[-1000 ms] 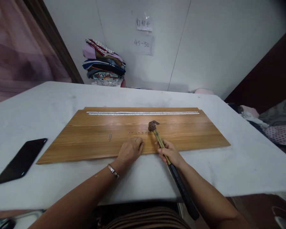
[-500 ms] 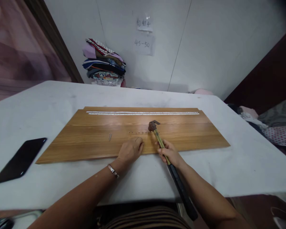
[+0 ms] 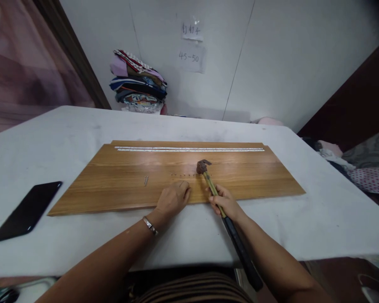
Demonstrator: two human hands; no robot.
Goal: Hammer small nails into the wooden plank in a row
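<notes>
My right hand (image 3: 224, 203) is wrapped around the handle of a claw hammer (image 3: 212, 185). Its rusty head is over a row of small nails (image 3: 185, 174) set in a wooden board (image 3: 123, 168), and hides part of that row. I cannot tell whether the head touches the nails. My left hand (image 3: 173, 197) lies on the board's near edge with its fingers curled, just in front of the row; nothing shows in it. A couple of loose nails (image 3: 145, 181) lie on the board, left of my left hand.
Two white measuring strips (image 3: 189, 149) run along the board's far side. A black phone (image 3: 27, 212) lies on the white-covered table (image 3: 82, 248) at the left. Folded clothes (image 3: 139, 84) are stacked at the back, and more cloth (image 3: 369, 179) lies beyond the right edge.
</notes>
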